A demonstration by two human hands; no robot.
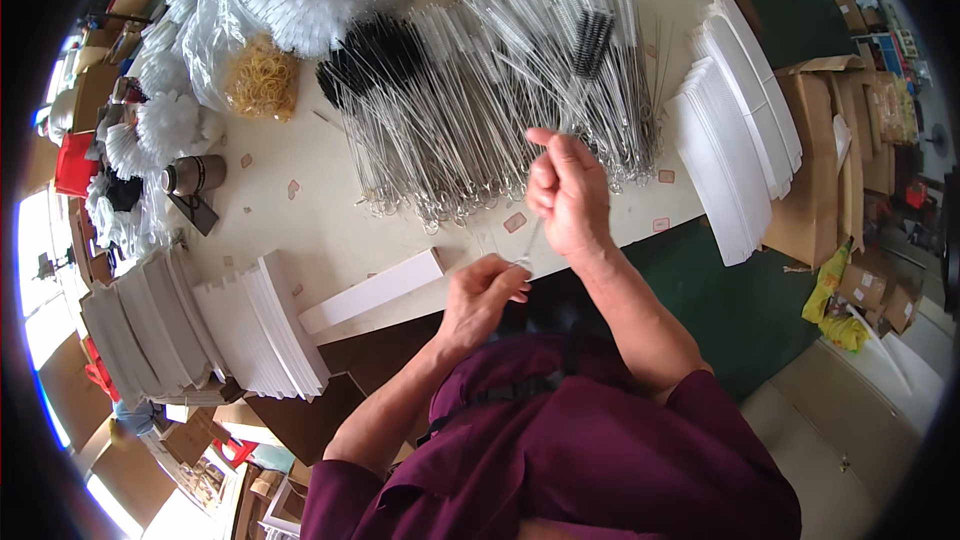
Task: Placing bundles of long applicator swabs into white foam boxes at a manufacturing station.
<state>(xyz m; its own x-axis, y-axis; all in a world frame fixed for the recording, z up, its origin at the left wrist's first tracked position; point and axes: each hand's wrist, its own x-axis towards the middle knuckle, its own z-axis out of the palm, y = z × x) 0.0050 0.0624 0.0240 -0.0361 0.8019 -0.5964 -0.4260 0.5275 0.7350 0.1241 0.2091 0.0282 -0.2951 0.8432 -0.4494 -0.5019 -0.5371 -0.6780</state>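
Observation:
My right hand is closed at the table's front edge, with a thin wire stem running below it. My left hand, lower and to the left, pinches the lower end of that wire. A thick black-bristled brush lies in line above my right hand; it appears to be the head of the held wire brush, though my fingers hide the join. Just beyond the hands, many wire-stemmed brushes with pale bristles lie fanned out. A bunch of black-bristled brushes lies left of them, wire loops pointing towards me.
White flat cartons are stacked at right and at left. One long white box lies near the front edge. Yellow rubber bands, a metal flask and bundled white brushes stand farther left. Cardboard boxes are beyond the right edge.

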